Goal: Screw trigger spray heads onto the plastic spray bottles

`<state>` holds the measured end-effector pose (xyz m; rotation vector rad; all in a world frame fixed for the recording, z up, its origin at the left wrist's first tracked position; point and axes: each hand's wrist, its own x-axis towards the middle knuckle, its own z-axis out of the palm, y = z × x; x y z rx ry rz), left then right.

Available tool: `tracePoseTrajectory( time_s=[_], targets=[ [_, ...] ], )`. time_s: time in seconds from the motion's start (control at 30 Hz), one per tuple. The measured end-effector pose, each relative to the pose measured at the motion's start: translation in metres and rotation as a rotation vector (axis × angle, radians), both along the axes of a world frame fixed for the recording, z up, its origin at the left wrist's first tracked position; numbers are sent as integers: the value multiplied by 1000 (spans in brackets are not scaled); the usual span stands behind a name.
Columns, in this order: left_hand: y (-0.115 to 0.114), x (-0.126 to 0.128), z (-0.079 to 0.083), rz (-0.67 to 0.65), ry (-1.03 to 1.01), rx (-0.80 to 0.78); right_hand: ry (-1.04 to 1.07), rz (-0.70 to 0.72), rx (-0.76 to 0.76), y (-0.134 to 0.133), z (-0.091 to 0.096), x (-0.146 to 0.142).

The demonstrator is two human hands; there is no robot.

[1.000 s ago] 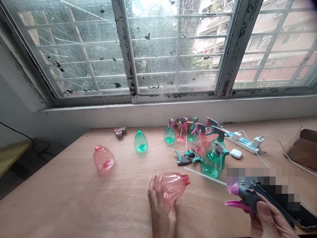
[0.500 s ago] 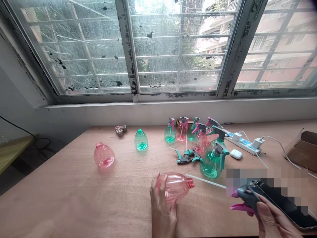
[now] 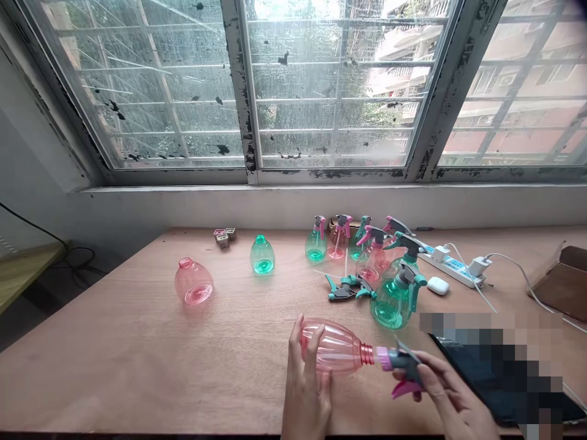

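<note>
Your left hand (image 3: pixel 305 382) clasps the pink bottle (image 3: pixel 334 348) lying on the counter (image 3: pixel 137 360), right hand (image 3: pixel 440 391) pinching the spray head (image 3: pixel 403 366) at its neck; misaligned, the threads may cross and jam

Soft daylight enters through the window (image 3: pixel 293 85) across the top, brightest at upper centre. The table (image 3: pixel 137 354) is evenly lit with faint shadows. Edges bow outward; a pixelated patch sits lower right.

Wide window (image 3: pixel 293 85) spans top of frame, w/ peeling frames, dirty glass, bars, daylight coming thru. White sill (image 3: pixel 321 205) below. Wooden table (image 3: pixel 114 354) fills lower half. Grey wall (image 3: pixel 32 177) at left; dark floor lower left.
</note>
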<state>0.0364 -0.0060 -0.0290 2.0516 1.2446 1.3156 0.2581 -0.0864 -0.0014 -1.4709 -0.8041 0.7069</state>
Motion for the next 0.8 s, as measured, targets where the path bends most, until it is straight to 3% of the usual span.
tracePoseTrajectory(
  time_s=[0.23,0.43,0.53,0.8],
  targets=[
    [0,-15,13,-215,-210,-218,212,105,79,20,0,-46],
    [3,-11,15,-29,-530,-345,195,191,18,28,-10,-54],
    [6,-12,17,-36,-489,-409,175,137,56,35,-14,-56],
    [7,-14,19,-31,-325,-381,247,127,29,36,-17,-53]
  ],
)
